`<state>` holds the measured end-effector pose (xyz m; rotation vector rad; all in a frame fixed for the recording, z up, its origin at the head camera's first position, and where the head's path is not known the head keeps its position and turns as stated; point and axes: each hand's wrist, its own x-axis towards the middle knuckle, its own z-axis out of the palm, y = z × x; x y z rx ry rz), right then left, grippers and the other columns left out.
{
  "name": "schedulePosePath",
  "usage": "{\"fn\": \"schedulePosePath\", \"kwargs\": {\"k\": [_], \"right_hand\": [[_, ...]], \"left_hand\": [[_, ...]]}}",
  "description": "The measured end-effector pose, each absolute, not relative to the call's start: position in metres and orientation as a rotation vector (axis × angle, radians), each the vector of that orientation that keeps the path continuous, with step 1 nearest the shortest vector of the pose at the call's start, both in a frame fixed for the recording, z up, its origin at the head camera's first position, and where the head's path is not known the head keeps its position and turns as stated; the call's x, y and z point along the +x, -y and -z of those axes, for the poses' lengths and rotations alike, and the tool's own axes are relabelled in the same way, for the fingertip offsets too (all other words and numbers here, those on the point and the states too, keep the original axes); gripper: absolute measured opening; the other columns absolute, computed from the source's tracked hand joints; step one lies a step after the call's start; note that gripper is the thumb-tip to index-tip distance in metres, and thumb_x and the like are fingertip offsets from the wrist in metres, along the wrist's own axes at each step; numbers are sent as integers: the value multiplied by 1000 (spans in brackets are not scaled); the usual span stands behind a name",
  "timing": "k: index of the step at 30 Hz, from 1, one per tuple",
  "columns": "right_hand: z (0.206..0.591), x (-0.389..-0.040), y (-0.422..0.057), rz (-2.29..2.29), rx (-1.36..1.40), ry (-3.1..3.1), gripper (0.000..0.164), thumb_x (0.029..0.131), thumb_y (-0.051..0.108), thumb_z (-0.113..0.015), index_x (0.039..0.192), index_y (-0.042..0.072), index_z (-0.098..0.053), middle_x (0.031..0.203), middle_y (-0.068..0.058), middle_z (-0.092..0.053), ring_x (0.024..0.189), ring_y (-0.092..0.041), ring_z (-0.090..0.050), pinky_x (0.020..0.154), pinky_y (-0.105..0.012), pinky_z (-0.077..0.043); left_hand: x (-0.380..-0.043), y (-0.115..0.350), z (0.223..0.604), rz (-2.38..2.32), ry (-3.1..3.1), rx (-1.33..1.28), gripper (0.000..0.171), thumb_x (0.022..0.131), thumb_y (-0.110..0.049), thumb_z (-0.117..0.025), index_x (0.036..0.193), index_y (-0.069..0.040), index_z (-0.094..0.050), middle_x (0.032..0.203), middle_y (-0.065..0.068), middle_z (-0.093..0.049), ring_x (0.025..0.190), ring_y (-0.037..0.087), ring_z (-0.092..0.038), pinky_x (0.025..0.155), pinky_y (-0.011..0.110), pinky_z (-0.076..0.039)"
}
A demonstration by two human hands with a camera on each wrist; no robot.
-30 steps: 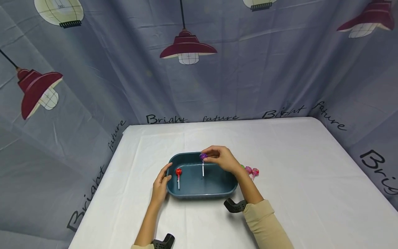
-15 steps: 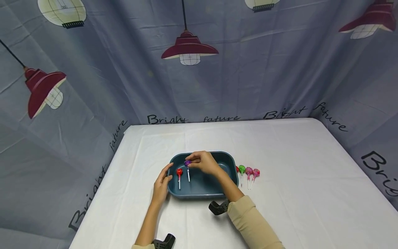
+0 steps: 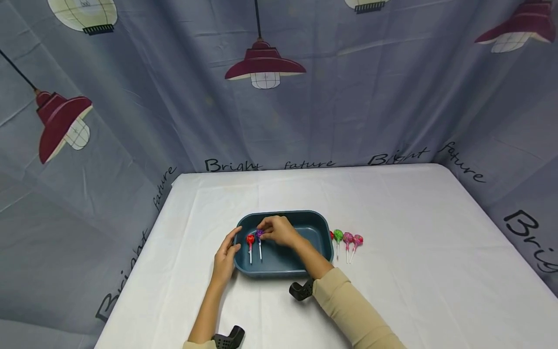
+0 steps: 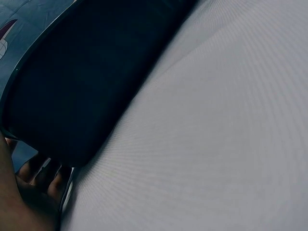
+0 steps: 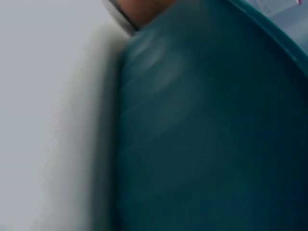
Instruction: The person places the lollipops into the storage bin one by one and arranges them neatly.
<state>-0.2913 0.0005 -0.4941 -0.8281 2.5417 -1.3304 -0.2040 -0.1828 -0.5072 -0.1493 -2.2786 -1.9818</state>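
A dark teal tray (image 3: pixel 283 269) sits on the white-covered table. My left hand (image 3: pixel 224 259) holds its left end, thumb at the rim; in the left wrist view its fingers (image 4: pixel 57 185) lie against the tray's outer wall. Inside, my right hand (image 3: pixel 281 231) pinches a purple-wrapped lollipop (image 3: pixel 259 234) near its head, with the white stick (image 3: pixel 260 252) pointing toward me. Just left of it lies a red lollipop (image 3: pixel 250 239), parallel and apart. The right wrist view is blurred and shows mostly the tray's outer wall (image 5: pixel 202 134); the lollipop is hidden there.
Right of the tray, on the cloth, a green lollipop (image 3: pixel 338 235) lies in a row with two pink ones, the nearer pink lollipop (image 3: pixel 348 237) beside it. Another red lollipop (image 3: pixel 332 235) is partly hidden by the tray's right rim. A printed curtain (image 3: pixel 279 126) hangs behind the table.
My right hand has carried the purple lollipop leftward and down into the tray, beside the red one. The lollipops right of the tray have come into fuller view. My left hand has stayed put.
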Motion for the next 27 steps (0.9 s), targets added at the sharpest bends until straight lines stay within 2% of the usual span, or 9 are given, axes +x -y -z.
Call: {"fn": "schedulePosePath", "kwargs": {"k": [9, 16, 19, 27], "right_hand": [[494, -289, 1, 1259, -848, -2573, 16, 77, 3, -72, 92, 1, -68, 92, -9, -69, 87, -18, -66, 72, -23, -52], [496, -289, 0, 1295, -862, -2536, 19, 75, 0, -73, 93, -2, -68, 90, -12, -69, 84, -21, -67, 71, -23, -53], [496, -289, 0, 1267, -881, -2560, 19, 75, 1, -73, 92, -1, -68, 89, -11, -69, 81, -20, -66, 69, -22, -52], [499, -291, -1, 1237, -897, -2581, 19, 74, 3, -75, 91, 0, -69, 86, -8, -69, 71, -18, -62, 59, -15, -47]], "left_hand": [[-204, 183, 508, 1968, 2285, -159, 43, 93, 1, -42, 136, -4, -45, 143, 14, -35, 133, 24, -29, 98, 10, -28], [-214, 189, 532, 2018, 2233, -143, 44, 94, -1, -44, 134, -17, -50, 143, 5, -38, 132, 14, -30, 100, 13, -28], [-216, 189, 537, 1985, 2239, -152, 43, 94, -4, -44, 133, -20, -50, 142, 3, -38, 132, 14, -31, 101, 15, -28], [-215, 188, 535, 1995, 2225, -168, 43, 94, -2, -44, 134, -18, -50, 143, 4, -38, 132, 14, -29, 101, 13, -27]]}}
